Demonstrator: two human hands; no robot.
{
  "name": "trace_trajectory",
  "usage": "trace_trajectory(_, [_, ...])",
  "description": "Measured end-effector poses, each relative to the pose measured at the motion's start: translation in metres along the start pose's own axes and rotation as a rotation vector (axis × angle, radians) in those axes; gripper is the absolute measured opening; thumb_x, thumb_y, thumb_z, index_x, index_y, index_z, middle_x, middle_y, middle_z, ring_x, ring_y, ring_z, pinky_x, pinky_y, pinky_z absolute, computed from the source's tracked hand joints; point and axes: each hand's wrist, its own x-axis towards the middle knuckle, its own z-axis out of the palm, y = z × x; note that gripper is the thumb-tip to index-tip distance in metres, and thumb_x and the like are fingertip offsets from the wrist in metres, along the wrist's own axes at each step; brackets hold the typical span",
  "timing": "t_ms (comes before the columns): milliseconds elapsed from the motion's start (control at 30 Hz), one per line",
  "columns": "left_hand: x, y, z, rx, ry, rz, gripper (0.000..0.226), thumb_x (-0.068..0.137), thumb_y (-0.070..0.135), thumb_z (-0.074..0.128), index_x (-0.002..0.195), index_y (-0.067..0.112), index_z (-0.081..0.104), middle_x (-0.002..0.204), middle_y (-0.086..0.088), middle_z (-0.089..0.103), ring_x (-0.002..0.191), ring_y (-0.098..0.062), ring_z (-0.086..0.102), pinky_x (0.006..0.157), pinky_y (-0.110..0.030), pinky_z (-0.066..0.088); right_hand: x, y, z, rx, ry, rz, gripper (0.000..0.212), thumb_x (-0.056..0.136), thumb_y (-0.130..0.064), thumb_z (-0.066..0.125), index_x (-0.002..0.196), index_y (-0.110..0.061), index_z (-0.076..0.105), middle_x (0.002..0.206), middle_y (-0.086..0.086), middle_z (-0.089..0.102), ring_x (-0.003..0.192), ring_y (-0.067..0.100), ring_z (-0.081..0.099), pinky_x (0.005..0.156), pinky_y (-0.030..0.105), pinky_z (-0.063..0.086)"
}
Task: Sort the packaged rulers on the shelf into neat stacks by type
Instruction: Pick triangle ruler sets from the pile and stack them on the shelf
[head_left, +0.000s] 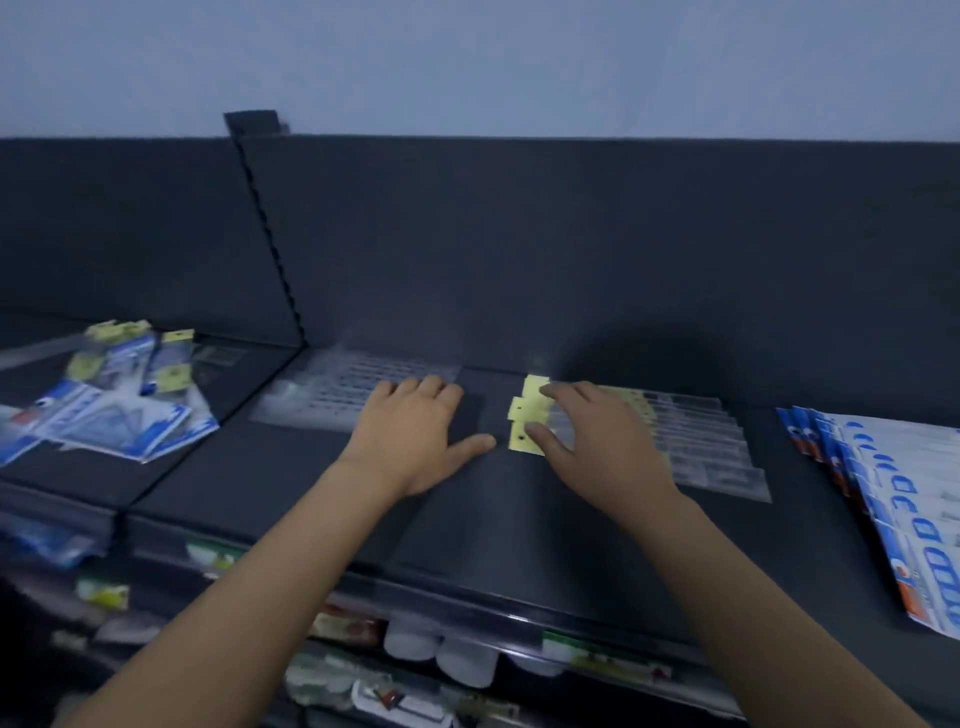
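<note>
Centre frame: right hand (597, 441) lies spread, fingers nearly straight, pressing on the yellow-tabbed ruler packs (691, 431), which fan out rightward. It grips nothing and is probably squaring the tab ends. Left hand (415, 431) lies flat on the shelf (519, 519), fingertips touching the clear packs (332, 389), likely steadying them. Blue packs (893, 499) fan out at right edge; mixed heap (119, 415) at left looks unsorted.
</note>
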Motion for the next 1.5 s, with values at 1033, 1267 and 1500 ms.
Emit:
trace_trajectory(1033, [-0.178, -0.501, 0.052, -0.009, -0.139, -0.493, 0.078, 0.087, 0.072, 0.036, 0.147, 0.022, 0.031, 0.153, 0.001, 0.032, 0.138, -0.021, 0.032, 0.109, -0.038, 0.028, 0.171, -0.445, 0.216, 0.045, -0.455, -0.115, 0.075, 0.073, -0.050, 0.071, 0.135, -0.019, 0.043, 0.136, 0.004, 0.048, 0.124, 0.024, 0.046, 0.098, 0.034, 0.041])
trace_trajectory(1267, [-0.102, -0.577, 0.069, -0.200, -0.325, -0.345, 0.085, 0.072, 0.060, 0.071, 0.143, 0.026, 0.039, 0.144, 0.003, 0.043, 0.130, -0.020, 0.043, 0.106, -0.035, 0.036, 0.241, -0.466, 0.241, 0.071, -0.612, 0.019, 0.071, 0.065, -0.047, 0.081, 0.122, -0.018, 0.050, 0.127, 0.001, 0.054, 0.113, 0.020, 0.052, 0.086, 0.029, 0.044])
trace_trajectory(1500, [-0.047, -0.631, 0.094, -0.455, -0.358, -0.248, 0.069, 0.069, 0.051, 0.080, 0.128, 0.025, 0.054, 0.129, 0.009, 0.052, 0.118, -0.012, 0.050, 0.101, -0.027, 0.040, 0.276, -0.476, 0.249, 0.092, -0.599, 0.173, 0.077, 0.062, -0.047, 0.083, 0.124, -0.018, 0.047, 0.127, -0.002, 0.054, 0.115, 0.020, 0.052, 0.088, 0.029, 0.044])
